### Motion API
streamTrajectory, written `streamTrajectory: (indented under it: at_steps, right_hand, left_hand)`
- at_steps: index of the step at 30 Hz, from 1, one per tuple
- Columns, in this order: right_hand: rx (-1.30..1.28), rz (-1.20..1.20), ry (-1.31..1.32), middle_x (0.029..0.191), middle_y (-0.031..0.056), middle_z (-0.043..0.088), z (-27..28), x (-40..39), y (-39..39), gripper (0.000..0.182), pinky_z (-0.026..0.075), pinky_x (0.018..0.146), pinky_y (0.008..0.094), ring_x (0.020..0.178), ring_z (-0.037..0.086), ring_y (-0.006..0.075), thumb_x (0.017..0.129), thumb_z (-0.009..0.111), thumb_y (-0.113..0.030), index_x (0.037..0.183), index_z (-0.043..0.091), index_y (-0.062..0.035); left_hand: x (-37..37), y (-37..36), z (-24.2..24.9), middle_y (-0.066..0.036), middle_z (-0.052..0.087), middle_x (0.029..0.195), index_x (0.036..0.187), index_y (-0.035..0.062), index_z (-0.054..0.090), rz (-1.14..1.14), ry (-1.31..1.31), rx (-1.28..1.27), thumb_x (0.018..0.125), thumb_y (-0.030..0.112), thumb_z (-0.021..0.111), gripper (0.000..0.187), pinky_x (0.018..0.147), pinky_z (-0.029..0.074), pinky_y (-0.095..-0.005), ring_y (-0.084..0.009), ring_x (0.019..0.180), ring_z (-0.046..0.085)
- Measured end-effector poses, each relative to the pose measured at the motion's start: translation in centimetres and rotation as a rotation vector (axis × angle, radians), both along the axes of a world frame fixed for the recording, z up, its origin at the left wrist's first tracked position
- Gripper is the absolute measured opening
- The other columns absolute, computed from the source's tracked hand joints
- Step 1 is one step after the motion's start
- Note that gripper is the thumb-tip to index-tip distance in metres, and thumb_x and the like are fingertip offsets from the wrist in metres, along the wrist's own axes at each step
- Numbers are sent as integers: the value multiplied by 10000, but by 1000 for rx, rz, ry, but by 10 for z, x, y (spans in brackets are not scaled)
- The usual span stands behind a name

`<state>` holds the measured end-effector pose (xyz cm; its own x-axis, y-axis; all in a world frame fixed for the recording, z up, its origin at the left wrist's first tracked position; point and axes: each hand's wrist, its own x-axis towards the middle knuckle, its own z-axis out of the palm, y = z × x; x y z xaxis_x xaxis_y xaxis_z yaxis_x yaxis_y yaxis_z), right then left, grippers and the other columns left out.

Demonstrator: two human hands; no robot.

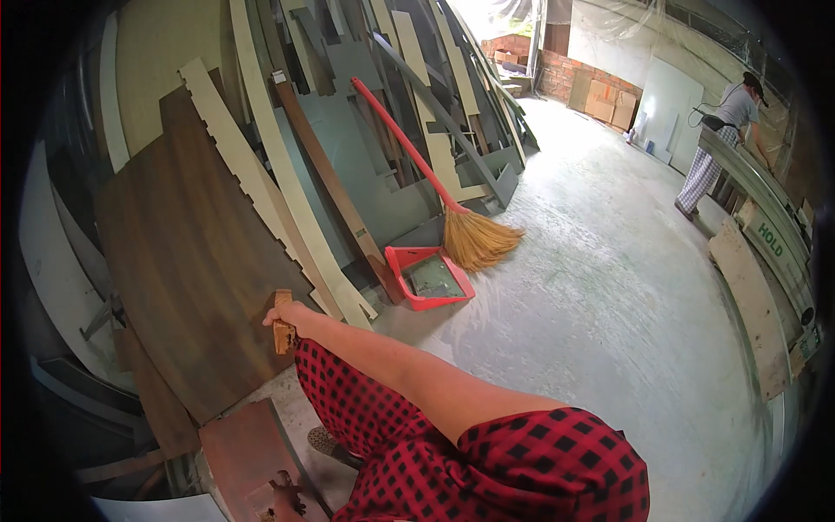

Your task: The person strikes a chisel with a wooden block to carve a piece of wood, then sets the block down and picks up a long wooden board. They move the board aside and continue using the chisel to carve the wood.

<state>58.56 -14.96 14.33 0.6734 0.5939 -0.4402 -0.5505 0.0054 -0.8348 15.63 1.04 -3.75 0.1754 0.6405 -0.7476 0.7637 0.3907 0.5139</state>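
My right hand [296, 315] is closed around a small light-brown wooden block [284, 337], at the end of my outstretched bare arm. Behind the block leans a large dark-brown wooden panel [191, 252]. At the bottom edge, a small part of what seems to be my left hand [291, 517] shows beside a dark, irregular shape [287, 492]; its fingers cannot be made out. Both are over a reddish-brown board [252, 452] low by my legs. Red-and-black checked clothing [539, 461] covers my body, and one patterned shoe [326, 442] shows on the floor.
A red dustpan [435, 304] holding debris sits on the pale floor, with a red-handled straw broom [478, 239] against it. Many boards and strips [348, 174] lean along the left. At right, a person [726, 130] bends by stacked panels [765, 244], one marked HOLD.
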Motion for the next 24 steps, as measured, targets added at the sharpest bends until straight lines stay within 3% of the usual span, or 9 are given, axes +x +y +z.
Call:
streamTrajectory:
  at_steps: [11,17,20,22,24]
  right_hand:
    - [48,-13,-26,841,162,600,-9,3,6,373,468,449,530,673,606,331,587,764,-122,890,576,-13]
    - [12,1,-122,848,139,608,21,-13,-16,438,500,596,413,740,621,306,550,793,-139,905,580,2]
    - [-99,26,-260,888,155,613,22,-21,-13,533,493,673,368,816,622,304,504,818,-149,940,567,28]
    - [-129,113,-730,940,193,608,30,-38,-14,606,490,703,386,860,614,309,468,838,-153,957,541,48]
    - [-121,238,-928,931,202,603,40,-60,-13,632,486,718,388,859,611,316,441,852,-144,937,513,51]
  left_hand:
    - [-3,3,-5,-82,486,646,992,115,507,47,-37,-3,797,261,658,287,420,418,-400,-227,476,491]
    - [7,2,-8,-78,481,641,979,115,511,50,-56,-9,798,268,657,279,419,414,-396,-223,472,485]
    - [14,3,-10,-75,479,639,973,115,514,52,-68,-11,798,272,656,275,418,412,-395,-221,470,482]
    - [27,13,-18,-75,478,638,971,115,515,46,-74,-16,799,273,656,273,418,411,-394,-221,469,482]
    - [35,41,-31,-25,429,637,921,169,542,331,-546,-109,803,385,634,262,501,400,-403,-192,536,463]
